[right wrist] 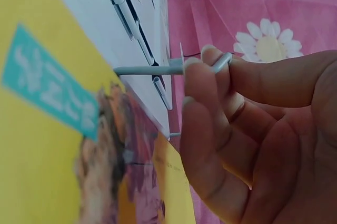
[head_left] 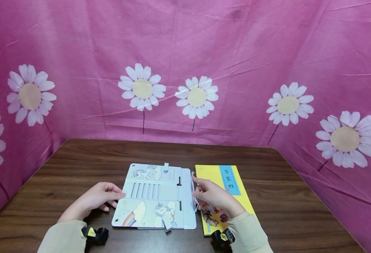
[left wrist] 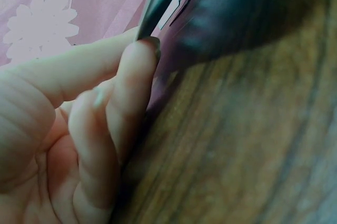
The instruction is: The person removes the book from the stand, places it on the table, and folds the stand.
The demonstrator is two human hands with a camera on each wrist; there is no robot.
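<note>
A white book stand [head_left: 167, 192] with unicorn and rainbow prints, slots and two page clips lies across the middle of the table in the head view. At its left edge, my left hand [head_left: 98, 196] pinches the panel between thumb and fingertips; the left wrist view has that thin edge [left wrist: 158, 8] between them. My right hand [head_left: 215, 195] is on the stand's opposite side. There, in the right wrist view, thumb and fingers pinch a pale bent wire bracket [right wrist: 150, 70] that sticks out from the stand. A yellow book [head_left: 243, 196] lies beneath the right hand and wrist.
The brown wooden table [head_left: 283, 196] reaches back to a pink curtain [head_left: 236, 42] with white daisies, which also hangs along both sides. The yellow book sits close to the stand's right edge, its blue title strip toward the back.
</note>
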